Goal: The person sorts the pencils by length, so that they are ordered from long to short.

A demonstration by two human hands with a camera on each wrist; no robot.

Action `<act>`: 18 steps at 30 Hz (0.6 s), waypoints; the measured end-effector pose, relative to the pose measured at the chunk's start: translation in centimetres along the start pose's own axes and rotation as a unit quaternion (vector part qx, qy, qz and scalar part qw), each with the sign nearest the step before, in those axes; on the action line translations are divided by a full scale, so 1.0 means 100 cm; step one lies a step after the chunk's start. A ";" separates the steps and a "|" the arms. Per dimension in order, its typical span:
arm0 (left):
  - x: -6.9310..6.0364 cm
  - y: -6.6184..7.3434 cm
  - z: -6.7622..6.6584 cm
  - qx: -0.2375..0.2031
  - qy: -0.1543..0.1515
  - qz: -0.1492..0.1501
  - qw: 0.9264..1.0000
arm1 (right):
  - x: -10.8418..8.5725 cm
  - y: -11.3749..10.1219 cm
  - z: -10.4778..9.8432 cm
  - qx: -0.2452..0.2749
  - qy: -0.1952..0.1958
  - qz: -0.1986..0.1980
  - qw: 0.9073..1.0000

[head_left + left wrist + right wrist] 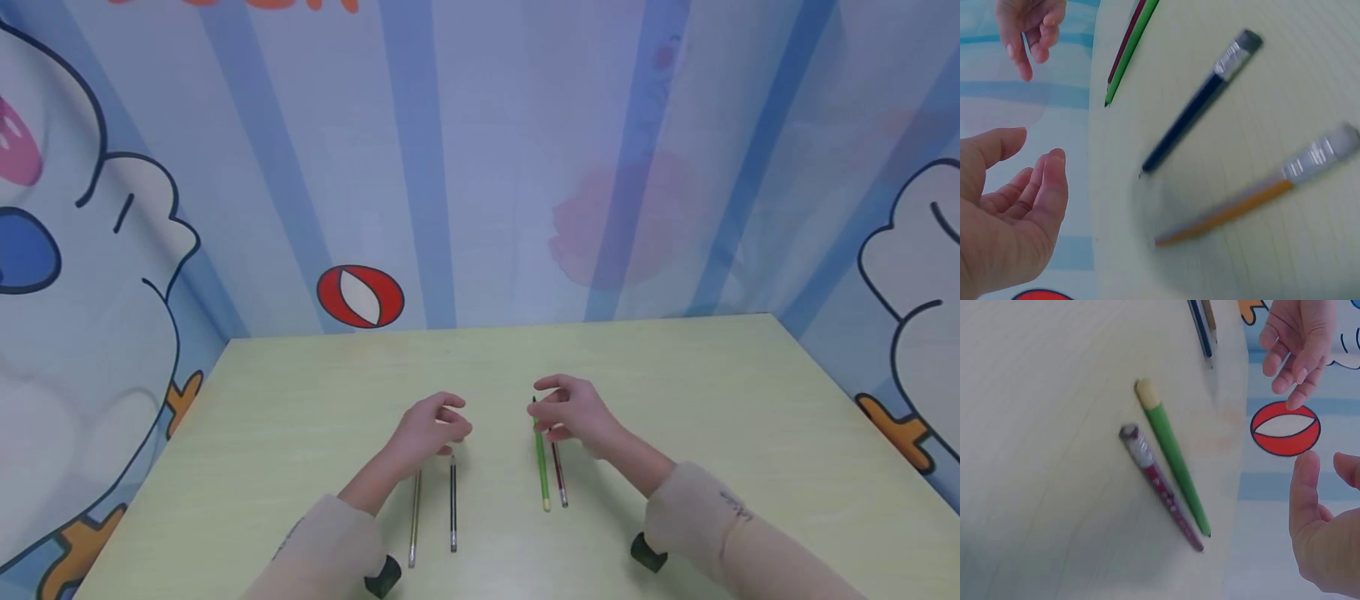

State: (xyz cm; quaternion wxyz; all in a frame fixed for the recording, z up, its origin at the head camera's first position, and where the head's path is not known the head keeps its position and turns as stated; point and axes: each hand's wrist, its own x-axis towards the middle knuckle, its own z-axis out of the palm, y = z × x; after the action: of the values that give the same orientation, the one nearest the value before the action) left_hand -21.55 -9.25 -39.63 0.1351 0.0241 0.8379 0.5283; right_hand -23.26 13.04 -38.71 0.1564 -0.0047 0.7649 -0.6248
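My left hand (429, 427) hovers past the tips of two pencils, its fingers loosely bent with nothing between them. One is a dark blue pencil (1188, 114), the other a yellow-orange pencil (1229, 212); both have a metal band and a grey eraser. My right hand (577, 415) hangs over the far ends of a green pencil (1174, 459) and a dark red patterned pencil (1166, 495), partly covering them in the head view. Thumb and fingers of that hand stand apart in the right wrist view, holding nothing. All the pencils lie on the table.
The pale yellow-green table (315, 375) reaches back to a blue striped backdrop (495, 167) with cartoon figures and a red-and-white ball (360, 297) printed on it. Small black devices (649, 552) sit beneath the wrists, by the beige sleeves (705, 517).
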 end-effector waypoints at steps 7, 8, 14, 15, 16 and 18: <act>-0.013 -0.018 -0.024 0.011 0.028 -0.035 0.999 | -0.005 -0.001 0.022 0.010 -0.049 -0.008 0.999; -0.015 -0.020 -0.026 0.015 0.031 -0.039 0.999 | -0.005 0.000 0.025 0.009 -0.055 -0.007 0.998; -0.029 -0.032 -0.031 0.026 0.038 -0.061 0.997 | -0.008 0.007 0.046 0.001 -0.100 0.001 0.995; -0.031 -0.034 -0.032 0.027 0.039 -0.063 0.997 | -0.008 0.009 0.050 -0.001 -0.108 0.003 0.994; -0.033 -0.036 -0.031 0.028 0.039 -0.065 0.997 | -0.008 0.011 0.053 -0.003 -0.116 0.004 0.993; -0.037 -0.040 -0.030 0.037 0.038 -0.067 0.996 | -0.008 0.015 0.061 -0.007 -0.125 0.009 0.992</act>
State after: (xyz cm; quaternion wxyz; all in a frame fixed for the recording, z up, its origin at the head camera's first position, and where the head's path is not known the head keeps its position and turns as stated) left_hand -18.38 -14.34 -41.19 0.1371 -0.0476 0.8611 0.4874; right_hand -20.72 7.72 -40.97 0.2560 -0.0772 0.7440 -0.6124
